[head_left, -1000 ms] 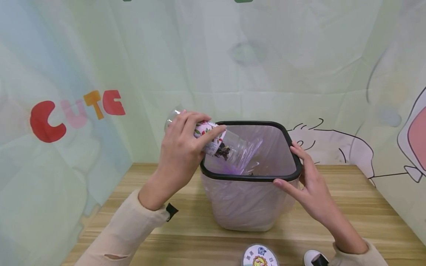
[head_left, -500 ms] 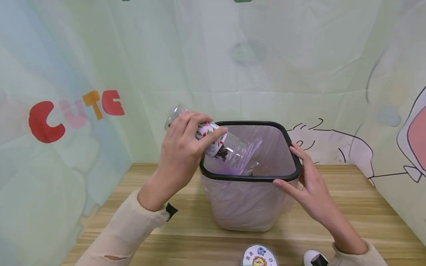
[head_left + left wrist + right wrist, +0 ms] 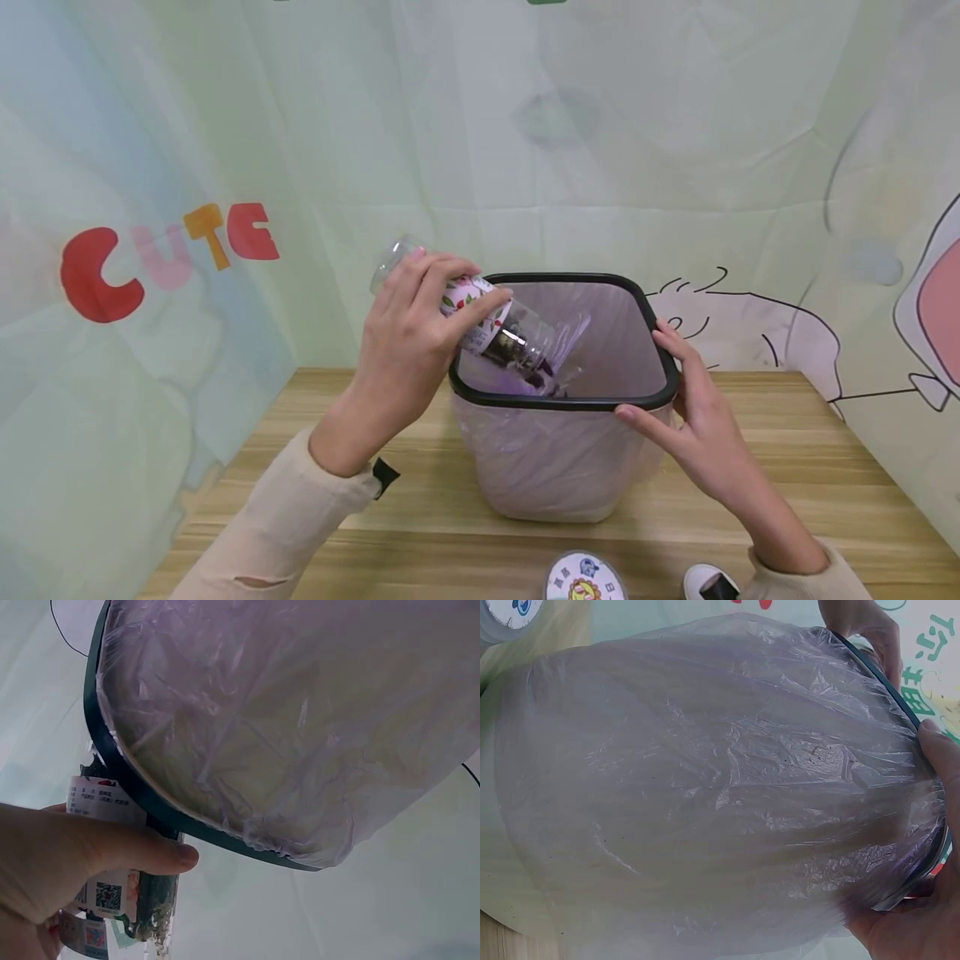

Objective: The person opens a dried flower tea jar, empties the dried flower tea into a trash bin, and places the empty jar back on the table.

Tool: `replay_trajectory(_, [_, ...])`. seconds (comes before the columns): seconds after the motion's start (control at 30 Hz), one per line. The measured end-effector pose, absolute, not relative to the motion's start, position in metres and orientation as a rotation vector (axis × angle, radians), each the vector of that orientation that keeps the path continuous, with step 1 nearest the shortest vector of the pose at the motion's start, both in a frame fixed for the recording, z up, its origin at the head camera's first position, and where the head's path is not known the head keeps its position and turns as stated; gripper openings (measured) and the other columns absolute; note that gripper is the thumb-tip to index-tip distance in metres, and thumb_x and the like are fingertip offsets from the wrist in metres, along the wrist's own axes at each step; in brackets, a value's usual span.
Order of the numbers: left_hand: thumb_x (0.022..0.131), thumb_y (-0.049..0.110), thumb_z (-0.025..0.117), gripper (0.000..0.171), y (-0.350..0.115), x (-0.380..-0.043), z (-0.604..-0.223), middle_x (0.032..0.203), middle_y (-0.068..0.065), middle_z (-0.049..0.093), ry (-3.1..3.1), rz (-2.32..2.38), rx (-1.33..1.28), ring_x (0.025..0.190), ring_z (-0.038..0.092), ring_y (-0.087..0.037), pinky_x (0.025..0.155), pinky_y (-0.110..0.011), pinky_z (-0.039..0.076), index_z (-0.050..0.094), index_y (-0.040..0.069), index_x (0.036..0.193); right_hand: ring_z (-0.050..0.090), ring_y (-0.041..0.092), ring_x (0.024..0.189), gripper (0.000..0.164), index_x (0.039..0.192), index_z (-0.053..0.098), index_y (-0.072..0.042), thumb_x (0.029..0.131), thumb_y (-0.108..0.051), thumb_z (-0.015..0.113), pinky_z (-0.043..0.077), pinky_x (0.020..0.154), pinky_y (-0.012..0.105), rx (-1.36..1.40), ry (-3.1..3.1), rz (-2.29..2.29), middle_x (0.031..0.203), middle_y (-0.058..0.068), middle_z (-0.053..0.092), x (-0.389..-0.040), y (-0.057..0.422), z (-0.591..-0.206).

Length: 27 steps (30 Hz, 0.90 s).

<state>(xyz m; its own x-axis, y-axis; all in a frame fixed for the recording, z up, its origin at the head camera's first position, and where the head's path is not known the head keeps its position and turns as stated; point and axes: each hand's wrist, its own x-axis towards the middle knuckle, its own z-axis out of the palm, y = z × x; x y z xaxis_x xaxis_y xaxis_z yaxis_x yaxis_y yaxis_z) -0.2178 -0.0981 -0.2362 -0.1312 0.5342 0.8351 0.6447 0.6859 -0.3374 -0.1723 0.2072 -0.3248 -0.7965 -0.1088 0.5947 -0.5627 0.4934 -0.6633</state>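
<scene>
My left hand (image 3: pixel 408 350) grips a clear plastic jar (image 3: pixel 528 332) round its flower-patterned label. The jar is tilted, its lower end inside the mouth of a trash bin (image 3: pixel 536 467). Dark dried bits (image 3: pixel 510 348) lie along the jar's lower side and at its low end. A translucent purple bag lines the bin, folded over outside under the black rim (image 3: pixel 562 402). At the right corner my right hand (image 3: pixel 701 417) holds that rim, thumb in front and fingers along the side. In the left wrist view, the jar's printed label (image 3: pixel 109 802) shows beyond my thumb.
The bin stands on a wood-grain table (image 3: pixel 405 533). Near the front edge are a round lid with a cartoon sun (image 3: pixel 585 579) and a white round thing (image 3: pixel 701 577), partly hidden by a black piece at the right cuff. A printed cloth backdrop (image 3: pixel 360 167) surrounds the table.
Inside the jar, dark bits have slid down from the label toward the low end, filling more of it. Both hands and the bin hold nearly the same places.
</scene>
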Motion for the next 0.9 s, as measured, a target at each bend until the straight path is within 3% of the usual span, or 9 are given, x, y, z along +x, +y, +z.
replay_trajectory(0.9, [0.092,-0.017,0.049,0.054,-0.0982,-0.2148,-0.236,0.119,-0.015,0.059,-1.737,-0.033,-0.924,0.114,0.053,-0.036,0.115,-0.045,0.032,0.074,0.023,0.118,0.047,0.031,0.132,0.089,0.154,0.032,-0.015,0.081,-0.008,0.082,0.039,0.095,0.008,0.563,-2.253,1.267,0.162,0.001,0.024,-0.1735,0.2074,-0.3251])
